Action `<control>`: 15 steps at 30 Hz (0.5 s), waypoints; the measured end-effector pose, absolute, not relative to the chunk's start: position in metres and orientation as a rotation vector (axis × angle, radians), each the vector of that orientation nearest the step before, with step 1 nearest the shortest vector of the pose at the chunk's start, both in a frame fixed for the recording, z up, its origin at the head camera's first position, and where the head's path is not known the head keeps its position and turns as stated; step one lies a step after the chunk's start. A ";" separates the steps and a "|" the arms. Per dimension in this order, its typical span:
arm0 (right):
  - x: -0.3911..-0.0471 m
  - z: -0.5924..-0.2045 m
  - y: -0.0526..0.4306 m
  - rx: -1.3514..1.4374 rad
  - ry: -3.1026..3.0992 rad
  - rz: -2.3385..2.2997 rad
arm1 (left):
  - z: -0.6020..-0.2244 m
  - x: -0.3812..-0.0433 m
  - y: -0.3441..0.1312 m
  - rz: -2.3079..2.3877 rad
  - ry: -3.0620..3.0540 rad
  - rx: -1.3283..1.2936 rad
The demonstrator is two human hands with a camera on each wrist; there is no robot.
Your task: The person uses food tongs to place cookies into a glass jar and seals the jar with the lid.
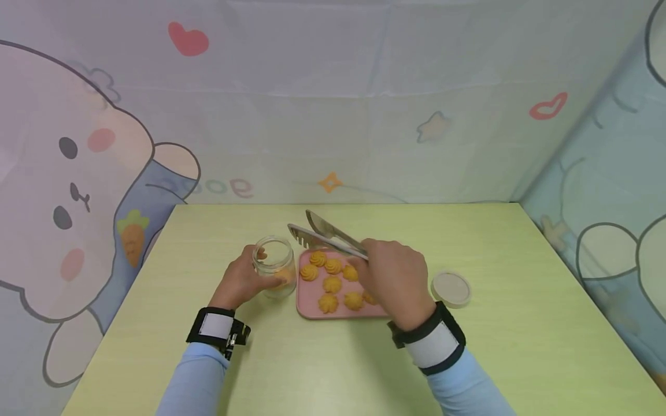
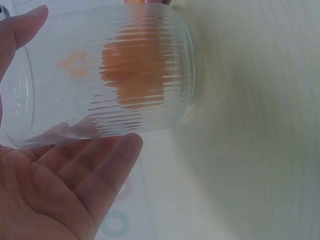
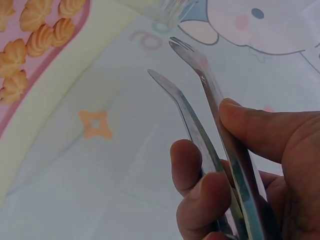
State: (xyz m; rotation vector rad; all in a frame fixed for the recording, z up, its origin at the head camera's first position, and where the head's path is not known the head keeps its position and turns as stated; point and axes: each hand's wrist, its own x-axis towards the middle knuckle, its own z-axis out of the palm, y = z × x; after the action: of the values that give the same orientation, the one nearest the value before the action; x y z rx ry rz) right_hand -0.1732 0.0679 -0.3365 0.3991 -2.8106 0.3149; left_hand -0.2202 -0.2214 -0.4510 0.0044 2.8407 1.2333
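My left hand [image 1: 247,277] grips a clear glass jar [image 1: 273,267] around its side, with the thumb across the front. The open mouth of the jar faces up. In the left wrist view, orange shapes show through the ribbed glass of the jar [image 2: 55,107] near its base. Metal tongs [image 1: 335,245] are held in my right hand [image 1: 392,274], their tips apart above the far left corner of a pink tray [image 1: 308,300]. Nothing lies between the tong tips in the right wrist view. Golden piped cookies [image 1: 332,283] sit on the tray, some of them hidden behind the right hand.
A round whitish lid [image 1: 451,289] lies on the table to the right of the tray. The pale yellow-green table [image 1: 520,323] reaches back to a printed cloth backdrop [image 1: 312,115]. The jar stands close beside the tray's left edge.
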 end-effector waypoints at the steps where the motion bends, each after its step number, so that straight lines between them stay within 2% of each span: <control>1: -0.173 -0.337 0.070 0.393 -2.816 0.325 | -0.451 -0.220 -0.221 1.226 2.843 0.004; 15: -0.177 -0.351 0.090 0.259 -2.914 0.380 | -0.448 -0.218 -0.219 1.212 2.823 -0.019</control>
State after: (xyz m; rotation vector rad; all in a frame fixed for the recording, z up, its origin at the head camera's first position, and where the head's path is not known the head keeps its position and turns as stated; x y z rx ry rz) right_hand -0.1769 0.0902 -0.3509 0.2588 -2.9136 0.3798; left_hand -0.2178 -0.2188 -0.4485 -0.0187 2.8226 1.2122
